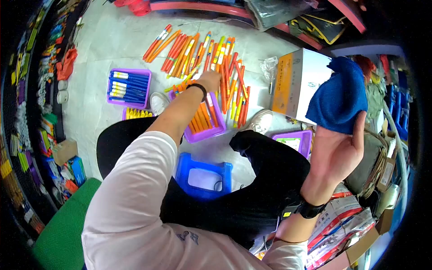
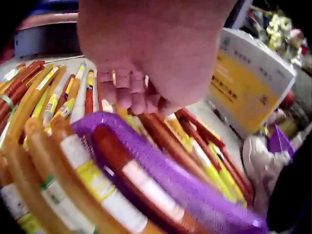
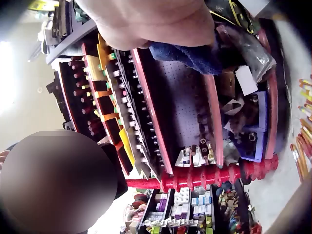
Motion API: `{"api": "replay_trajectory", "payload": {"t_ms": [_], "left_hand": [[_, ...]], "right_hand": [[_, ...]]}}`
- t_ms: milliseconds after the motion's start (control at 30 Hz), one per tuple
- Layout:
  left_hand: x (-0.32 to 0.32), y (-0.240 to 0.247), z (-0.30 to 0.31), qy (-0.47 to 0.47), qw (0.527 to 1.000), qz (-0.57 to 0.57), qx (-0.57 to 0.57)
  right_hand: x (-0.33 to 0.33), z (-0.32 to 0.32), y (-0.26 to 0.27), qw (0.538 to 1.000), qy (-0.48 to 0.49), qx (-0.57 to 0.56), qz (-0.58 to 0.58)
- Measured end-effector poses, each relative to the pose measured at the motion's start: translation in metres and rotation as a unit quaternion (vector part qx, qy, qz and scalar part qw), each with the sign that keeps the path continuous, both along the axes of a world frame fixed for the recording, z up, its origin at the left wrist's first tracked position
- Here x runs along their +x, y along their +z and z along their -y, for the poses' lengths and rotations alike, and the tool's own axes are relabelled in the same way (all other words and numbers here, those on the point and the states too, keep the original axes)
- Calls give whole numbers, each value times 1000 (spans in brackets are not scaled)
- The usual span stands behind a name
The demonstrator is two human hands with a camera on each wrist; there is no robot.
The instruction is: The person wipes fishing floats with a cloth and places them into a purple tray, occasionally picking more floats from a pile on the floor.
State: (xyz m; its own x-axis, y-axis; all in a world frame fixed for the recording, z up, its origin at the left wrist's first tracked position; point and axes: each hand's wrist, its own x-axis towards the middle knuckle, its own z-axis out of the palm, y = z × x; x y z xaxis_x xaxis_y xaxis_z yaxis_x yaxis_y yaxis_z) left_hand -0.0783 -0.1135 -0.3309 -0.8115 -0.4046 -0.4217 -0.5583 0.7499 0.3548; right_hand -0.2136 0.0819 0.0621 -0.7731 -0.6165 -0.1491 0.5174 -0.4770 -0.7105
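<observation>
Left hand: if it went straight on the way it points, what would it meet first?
Probably the loose sticks by its fingers; depth is unclear, so they may already touch.

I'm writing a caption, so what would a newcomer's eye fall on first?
Probably the blue cloth on the right hand, at the head view's right side. Next, the orange and red sticks spread across the pale floor, the left hand at their near edge.

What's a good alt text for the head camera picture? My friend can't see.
A person's left hand reaches over orange and red sticks on the floor by a purple basket. A blue cloth covers part of the right hand.
</observation>
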Motion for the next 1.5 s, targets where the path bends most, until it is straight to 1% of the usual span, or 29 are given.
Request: {"api": "replay_trajectory", "payload": {"t_ms": [33,67,167,200,233,300,333,367,400,433,467,500,600,667,700,767,800,867,900,933,1033,1067,1100,1167,1267,1367,1400,1433,1500], "left_hand": [[-10,0,7,76,997,4,9],[-22,-2,12,130,991,11,15],[-50,-28,13,144,974,173,31],[-54,-24,5,130,978,162,20],[-57,-17,-6,144,981,133,3],[-66,-2,-24,212,969,89,94],[-64,-24,-45,206,978,25,33],[-62,-46,-61,200,978,-40,-33],[-62,-52,-72,231,970,-48,51],[-60,-57,-84,235,963,-130,37],[-61,-63,-88,256,950,-164,76],[-60,-67,-92,276,933,-197,116],[-61,-60,-66,328,912,-175,172],[-60,-54,-38,398,892,-186,108],[-63,-92,-21,428,882,-186,68],[-51,-78,17,329,934,-72,122],[-49,-75,30,303,941,15,151],[-47,-99,42,277,951,34,132],[-47,-93,41,264,956,43,122],[-49,-88,35,276,954,41,108],[-58,-61,4,284,950,-105,76],[-61,-47,-8,253,954,-130,94],[-64,-43,-21,217,962,-111,120],[-67,-54,-48,83,985,-90,122],[-64,-66,-77,-51,992,44,110],[-55,-97,-86,-31,991,59,114],[-50,-95,-81,-4,985,14,170],[-48,-93,-77,57,981,-30,181],[-49,-90,-68,176,957,-115,201]], "right_hand": [[0,-1,2,1000,-6,14,14],[0,-2,3,999,-9,27,28],[-2,-2,0,999,-21,31,14],[-5,-3,-1,999,-27,13,31],[-8,-4,-2,999,-29,23,19],[-12,-5,-4,998,-31,54,2],[-14,-7,-6,997,-31,68,-7],[-16,-7,-7,999,-14,53,-2],[-17,-6,-8,998,-11,61,-4],[-17,-4,-9,997,-9,70,-6],[-15,0,-8,993,-34,114,-22],[-16,-2,-10,994,-23,109,-21],[-23,-11,-15,996,20,82,-14],[-24,-14,-15,997,16,82,-2],[-25,-16,-14,997,13,81,2],[-27,-20,-14,998,35,50,9],[-27,-21,-15,998,47,33,14],[-29,-24,-17,998,61,21,14],[-30,-25,-17,998,65,15,16],[-31,-25,-17,997,69,9,18],[-31,-27,-16,998,56,16,22],[-30,-28,-15,998,43,30,22],[-31,-28,-14,998,30,44,22],[-39,-32,-23,987,153,-44,1],[-37,-30,-20,986,158,-53,22],[-36,-30,-19,991,122,-45,41],[-36,-31,-19,992,109,-40,42],[-36,-33,-20,993,103,-35,36],[-36,-34,-19,995,85,-27,35]]}}
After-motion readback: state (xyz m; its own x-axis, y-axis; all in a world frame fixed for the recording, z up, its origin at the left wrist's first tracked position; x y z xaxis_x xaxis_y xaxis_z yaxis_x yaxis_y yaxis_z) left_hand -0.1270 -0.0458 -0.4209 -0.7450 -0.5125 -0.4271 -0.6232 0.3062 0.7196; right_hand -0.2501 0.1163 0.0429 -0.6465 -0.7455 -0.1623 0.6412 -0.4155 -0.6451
